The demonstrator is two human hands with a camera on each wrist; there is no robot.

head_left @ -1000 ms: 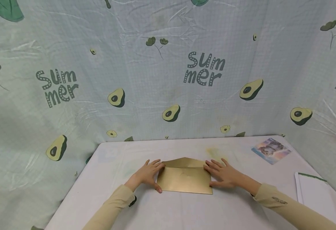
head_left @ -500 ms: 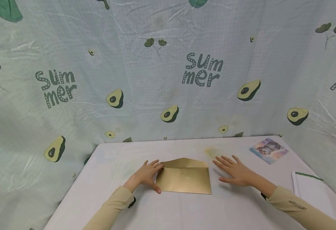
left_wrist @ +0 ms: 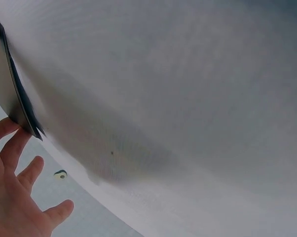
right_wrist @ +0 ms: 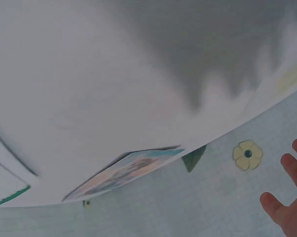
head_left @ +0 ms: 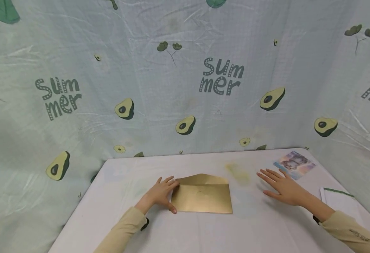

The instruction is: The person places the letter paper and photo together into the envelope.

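A gold envelope lies in the middle of the table, its pointed flap opened out on the far side. My left hand touches its left edge, with the thumb by the near corner and fingers spread by the far corner. In the left wrist view, fingertips of that hand meet the corner of the envelope. To the right, my right hand is held over the table, fingers extended, holding nothing. Part of this hand shows at the edge of the right wrist view.
A colourful picture card lies at the table's back right. In front of it is a white item with a green edge, partly covered by my right forearm. A curtain printed with avocados hangs behind the white table.
My right hand has left the envelope's right edge and moved rightward, towards the picture card. The left hand stays at the envelope's left edge, and the envelope lies as before.
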